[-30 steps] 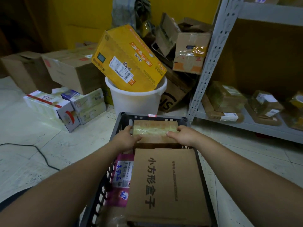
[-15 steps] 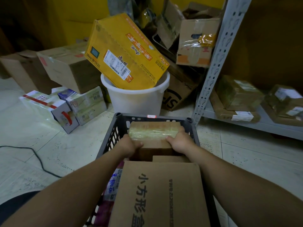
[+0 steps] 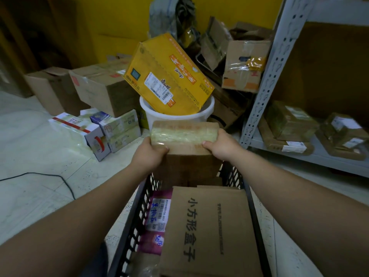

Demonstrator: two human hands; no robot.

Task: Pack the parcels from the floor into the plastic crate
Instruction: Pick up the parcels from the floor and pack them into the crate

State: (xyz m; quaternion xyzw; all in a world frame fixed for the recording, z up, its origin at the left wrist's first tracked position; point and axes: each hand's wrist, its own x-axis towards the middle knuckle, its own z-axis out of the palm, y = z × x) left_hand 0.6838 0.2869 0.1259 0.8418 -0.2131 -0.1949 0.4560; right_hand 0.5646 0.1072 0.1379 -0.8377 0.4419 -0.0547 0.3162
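Note:
A brown cardboard parcel [image 3: 183, 136] wrapped in clear tape stands on end at the far end of the black plastic crate [image 3: 131, 220]. My left hand [image 3: 148, 154] grips its left edge and my right hand [image 3: 220, 145] grips its right edge. Its top rises well above the crate rim. Nearer to me in the crate lies a flat brown box [image 3: 207, 228] printed with black characters. A purple parcel [image 3: 157, 218] with a white label sits wedged along the crate's left wall.
A white bucket [image 3: 199, 114] holding a tilted yellow box [image 3: 169, 76] stands just beyond the crate. Cardboard and white cartons [image 3: 93, 132] lie on the floor to the left. A grey metal shelf [image 3: 269, 76] with parcels stands at right. A black cable [image 3: 50, 176] crosses the floor.
Both hands have raised the taped parcel from low in the crate's far end until its top stands well above the rim.

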